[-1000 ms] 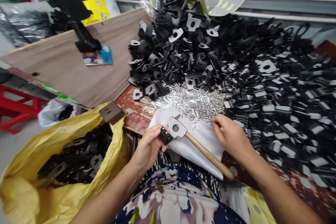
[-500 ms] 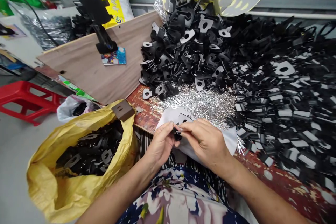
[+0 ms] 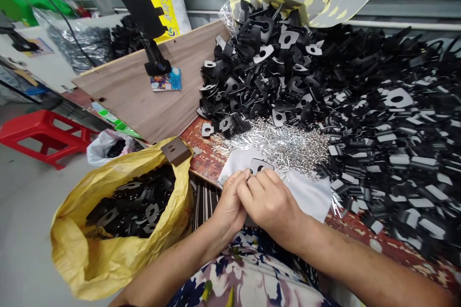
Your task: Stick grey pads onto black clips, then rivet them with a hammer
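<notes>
Head view. Left hand and right hand pressing together at the near edge of the counter, fingertips meeting over a small part, mostly hidden by the fingers; both pinching closed on it, probably to line it up close to the eyes. Just beyond the fingertips, lying on a white cloth: one black metal plate with a hole, within easy reach.

Behind the cloth, spreading across the counter: loose heap of silver pins, near enough for picking singly. Farther back and rightward, crowding the surface: large pile of black plates, leaving little bare room.

Hanging open at the left edge: yellow bag, holding more black pieces, placed low beside the lap for dropping in. Leaning behind: wooden board, carrying a black stand. On the floor, left: red stool.
</notes>
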`<move>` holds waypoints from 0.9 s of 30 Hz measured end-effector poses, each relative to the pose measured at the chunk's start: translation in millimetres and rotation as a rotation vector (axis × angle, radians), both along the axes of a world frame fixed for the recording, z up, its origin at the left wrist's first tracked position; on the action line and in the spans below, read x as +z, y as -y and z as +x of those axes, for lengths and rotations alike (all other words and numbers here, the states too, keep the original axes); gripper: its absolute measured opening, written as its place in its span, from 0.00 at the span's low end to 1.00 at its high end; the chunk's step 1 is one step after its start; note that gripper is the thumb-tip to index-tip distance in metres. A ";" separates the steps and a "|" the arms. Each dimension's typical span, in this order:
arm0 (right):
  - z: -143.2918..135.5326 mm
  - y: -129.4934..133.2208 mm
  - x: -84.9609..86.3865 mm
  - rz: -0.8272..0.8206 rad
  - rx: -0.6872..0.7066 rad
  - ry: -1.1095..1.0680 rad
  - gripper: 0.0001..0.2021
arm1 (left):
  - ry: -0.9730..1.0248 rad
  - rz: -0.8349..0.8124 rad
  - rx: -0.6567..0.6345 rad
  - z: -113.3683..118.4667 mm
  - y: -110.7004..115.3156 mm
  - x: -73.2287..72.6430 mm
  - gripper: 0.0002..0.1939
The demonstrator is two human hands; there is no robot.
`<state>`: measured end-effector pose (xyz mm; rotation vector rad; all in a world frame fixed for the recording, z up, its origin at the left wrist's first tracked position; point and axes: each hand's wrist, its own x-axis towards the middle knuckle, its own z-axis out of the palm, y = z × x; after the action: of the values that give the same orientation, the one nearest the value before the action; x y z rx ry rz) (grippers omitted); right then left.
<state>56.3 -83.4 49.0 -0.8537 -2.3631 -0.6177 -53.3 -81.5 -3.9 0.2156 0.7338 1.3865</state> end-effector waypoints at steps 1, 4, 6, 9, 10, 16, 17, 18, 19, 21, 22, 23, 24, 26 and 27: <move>0.7 -1.4 0.6 -0.021 0.014 -0.009 0.15 | 0.010 0.003 -0.002 -0.6 -0.2 0.3 0.19; 13.5 -2.2 6.1 -0.182 0.089 -0.071 0.17 | 0.008 0.032 -0.082 -8.7 4.3 3.3 0.16; 23.2 1.5 10.4 -0.262 0.081 -0.138 0.14 | 0.012 0.059 -0.177 -16.4 12.3 6.3 0.16; 26.9 11.5 9.9 -0.284 0.038 -0.223 0.10 | -0.128 0.135 -0.267 -28.5 29.8 8.8 0.20; 25.7 15.1 6.9 -0.297 0.048 -0.233 0.10 | -0.246 0.166 -0.260 -33.9 36.3 9.0 0.22; 53.6 23.6 -29.0 -0.691 0.063 -0.178 0.08 | -0.860 0.124 -0.369 -93.0 57.6 4.9 0.14; 65.4 22.6 -35.3 -0.695 -0.044 -0.114 0.07 | -0.881 0.083 -0.376 -101.5 57.0 2.5 0.13; 77.0 20.8 -40.7 -0.678 -0.159 -0.039 0.08 | -0.900 0.053 -0.362 -107.0 55.4 -0.6 0.14; 87.3 18.6 -44.9 -0.670 -0.259 0.031 0.10 | -0.921 0.033 -0.342 -109.3 53.0 -4.4 0.14; 101.4 13.0 -49.1 -0.746 -0.360 0.116 0.13 | -0.947 0.018 -0.321 -105.1 46.7 -13.1 0.14; 105.2 10.1 -49.3 -0.828 -0.380 0.123 0.13 | -0.939 0.012 -0.322 -100.0 43.1 -17.6 0.13; 107.4 7.4 -48.6 -0.914 -0.399 0.115 0.12 | -0.916 0.005 -0.328 -94.2 39.6 -21.9 0.11; 108.9 4.9 -47.5 -0.988 -0.422 0.098 0.10 | -0.880 -0.001 -0.334 -88.5 36.4 -25.8 0.11; 111.5 1.4 -45.9 -1.085 -0.451 0.048 0.07 | -0.820 0.000 -0.330 -80.2 32.1 -32.0 0.11; 113.3 0.5 -46.0 -1.114 -0.449 0.020 0.05 | -0.815 0.008 -0.315 -77.8 31.1 -34.2 0.11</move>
<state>169.7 -83.9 3.0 -1.8456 -2.4483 0.6589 -131.1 -112.6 -38.1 0.8964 1.2946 0.9743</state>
